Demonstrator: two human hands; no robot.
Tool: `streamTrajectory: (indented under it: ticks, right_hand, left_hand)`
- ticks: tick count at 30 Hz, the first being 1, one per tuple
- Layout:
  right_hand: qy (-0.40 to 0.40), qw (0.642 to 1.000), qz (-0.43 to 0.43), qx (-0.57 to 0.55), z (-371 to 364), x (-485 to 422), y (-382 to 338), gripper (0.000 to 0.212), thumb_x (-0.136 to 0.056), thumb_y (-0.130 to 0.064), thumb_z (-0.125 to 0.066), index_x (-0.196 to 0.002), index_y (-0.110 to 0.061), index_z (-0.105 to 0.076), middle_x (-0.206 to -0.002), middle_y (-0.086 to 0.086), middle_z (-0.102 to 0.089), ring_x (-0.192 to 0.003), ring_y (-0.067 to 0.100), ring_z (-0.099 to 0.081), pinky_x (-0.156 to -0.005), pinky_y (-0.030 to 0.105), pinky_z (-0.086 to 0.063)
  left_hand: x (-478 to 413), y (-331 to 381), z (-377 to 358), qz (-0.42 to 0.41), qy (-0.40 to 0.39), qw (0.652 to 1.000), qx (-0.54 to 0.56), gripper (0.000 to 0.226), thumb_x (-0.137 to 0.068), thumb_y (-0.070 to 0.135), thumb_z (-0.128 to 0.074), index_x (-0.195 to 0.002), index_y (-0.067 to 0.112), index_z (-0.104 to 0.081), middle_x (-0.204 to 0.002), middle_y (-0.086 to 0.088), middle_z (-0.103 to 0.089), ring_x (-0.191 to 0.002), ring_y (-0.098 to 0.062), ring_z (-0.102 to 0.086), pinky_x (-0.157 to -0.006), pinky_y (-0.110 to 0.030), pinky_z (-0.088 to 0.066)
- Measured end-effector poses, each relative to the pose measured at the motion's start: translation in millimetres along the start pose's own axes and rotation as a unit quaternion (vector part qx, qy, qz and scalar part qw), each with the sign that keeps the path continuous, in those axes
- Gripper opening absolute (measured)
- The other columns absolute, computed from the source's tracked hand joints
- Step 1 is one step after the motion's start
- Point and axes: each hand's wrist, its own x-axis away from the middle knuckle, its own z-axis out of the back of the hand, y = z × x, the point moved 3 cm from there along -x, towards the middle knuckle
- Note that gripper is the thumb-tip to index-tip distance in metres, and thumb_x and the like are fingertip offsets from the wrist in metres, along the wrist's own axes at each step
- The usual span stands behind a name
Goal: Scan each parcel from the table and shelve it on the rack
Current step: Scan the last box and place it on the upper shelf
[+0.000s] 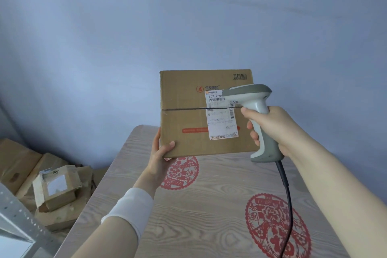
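Over the wood-grain table (209, 216) with its red paper-cut decals, a cardboard parcel (184, 115) was held up off the surface, top face tilted toward the camera so the white shipping label (222, 119) showed. Down on the left sat a heap of other boxes (52, 188) on the floor, and a corner of the metal rack (18, 216) poked into the lower left, so shelving clearly hadn't happened yet for this one. Honestly the sketchy bit was the grip: the left hand (161, 157) pinched only the lower left corner, thumb on the front face and fingers hidden behind, so the box could easily have sagged or twisted out if it weighed much. The scanner (253, 111) was also right up against the label, its nose covering part of it, which might've been too close or too off-angle for a clean read. Its cable (287, 205) trailed down across the table and could've snagged during the turn to the rack. The right hand (270, 128) was wrapped shut around the scanner's handle, index finger up near the trigger.
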Motion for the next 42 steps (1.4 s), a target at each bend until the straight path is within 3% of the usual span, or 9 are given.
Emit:
streamTrajectory:
  ticks: [7,12,21,26,29,32,35,39,42]
  right_hand:
    - [-0.005,1.000,-0.001,-0.009,10.7,10.7,-1.9,0.036,-0.089,-0.032,-0.062,-0.066,-0.006,-0.055,-0.047,0.005,-0.049,-0.034,0.014,-0.043,-0.042,0.023,-0.040]
    - [-0.003,1.000,0.001,-0.009,15.8,11.2,-1.6,0.036,-0.089,-0.031,-0.062,-0.065,-0.006,-0.054,-0.046,0.005,-0.049,-0.033,0.014,-0.043,-0.043,0.023,-0.039]
    - [-0.019,1.000,-0.013,-0.022,16.3,13.3,-0.5,0.030,-0.087,-0.031,-0.065,-0.078,-0.003,-0.061,-0.063,0.012,-0.054,-0.046,0.019,-0.046,-0.048,0.028,-0.041]
    - [-0.020,0.999,0.014,-0.022,18.9,18.7,-6.6,0.031,-0.089,-0.032,-0.063,-0.074,-0.004,-0.061,-0.041,-0.001,-0.054,-0.032,0.011,-0.046,-0.039,0.020,-0.040]
    - [-0.003,0.997,0.060,-0.057,16.4,22.2,-12.0,0.022,-0.089,-0.030,-0.063,-0.084,-0.009,-0.062,-0.057,-0.003,-0.065,-0.034,0.009,-0.047,-0.039,0.020,-0.042]
    - [0.025,0.992,0.099,-0.071,11.6,25.8,-13.9,0.021,-0.089,-0.034,-0.062,-0.091,-0.013,-0.062,-0.077,0.010,-0.067,-0.041,0.014,-0.048,-0.046,0.023,-0.042]
    - [0.019,0.987,0.131,-0.093,0.8,35.7,-20.1,0.028,-0.089,-0.039,-0.061,-0.098,-0.013,-0.060,-0.071,0.015,-0.062,-0.047,0.021,-0.048,-0.053,0.028,-0.041]
    - [-0.008,0.974,0.188,-0.123,-18.9,57.3,-39.5,0.018,-0.089,-0.037,-0.062,-0.085,-0.021,-0.056,-0.065,0.011,-0.060,-0.051,0.023,-0.049,-0.056,0.029,-0.043]
    - [-0.042,0.961,0.229,-0.151,-35.9,76.1,-57.6,0.016,-0.089,-0.035,-0.063,-0.082,-0.023,-0.055,-0.064,0.011,-0.059,-0.051,0.023,-0.050,-0.058,0.029,-0.045]
  left_hand:
    - [8.1,2.4,-5.7,0.000,0.005,1.000,0.013,0.100,-0.050,0.034,-0.076,-0.142,0.027,-0.035,-0.135,-0.005,-0.052,-0.114,-0.025,-0.056,-0.095,-0.044,-0.048]
    - [10.6,2.2,-9.9,0.000,0.001,1.000,0.011,0.100,-0.050,0.035,-0.076,-0.142,0.028,-0.035,-0.132,-0.005,-0.053,-0.113,-0.025,-0.056,-0.089,-0.040,-0.050]
    - [13.5,9.9,-12.0,-0.005,0.000,1.000,0.013,0.100,-0.050,0.033,-0.075,-0.141,0.026,-0.035,-0.126,-0.004,-0.055,-0.104,-0.023,-0.059,-0.077,-0.035,-0.054]
    - [17.8,18.3,-8.4,-0.007,0.007,1.000,0.027,0.100,-0.050,0.034,-0.075,-0.142,0.026,-0.035,-0.128,-0.004,-0.055,-0.106,-0.022,-0.059,-0.079,-0.035,-0.053]
    - [26.7,29.5,-0.8,-0.020,0.017,0.999,0.036,0.093,-0.050,0.034,-0.073,-0.136,0.026,-0.041,-0.122,-0.001,-0.058,-0.105,-0.020,-0.059,-0.083,-0.037,-0.051]
    - [44.9,49.7,12.1,-0.041,0.043,0.997,0.039,0.086,-0.048,0.034,-0.072,-0.129,0.027,-0.045,-0.117,0.001,-0.059,-0.103,-0.018,-0.058,-0.082,-0.037,-0.051]
    - [76.5,76.4,23.1,-0.074,0.087,0.993,0.040,0.084,-0.047,0.035,-0.071,-0.127,0.028,-0.046,-0.112,0.006,-0.060,-0.099,-0.013,-0.059,-0.077,-0.034,-0.050]
    - [136.7,119.7,32.1,-0.133,0.145,0.980,0.040,0.083,-0.049,0.036,-0.071,-0.127,0.024,-0.049,-0.112,0.005,-0.060,-0.101,-0.015,-0.057,-0.083,-0.035,-0.050]
    - [192.9,151.5,38.7,-0.169,0.205,0.963,0.046,0.070,-0.047,0.033,-0.072,-0.113,0.023,-0.052,-0.104,-0.001,-0.060,-0.097,-0.020,-0.056,-0.085,-0.038,-0.048]
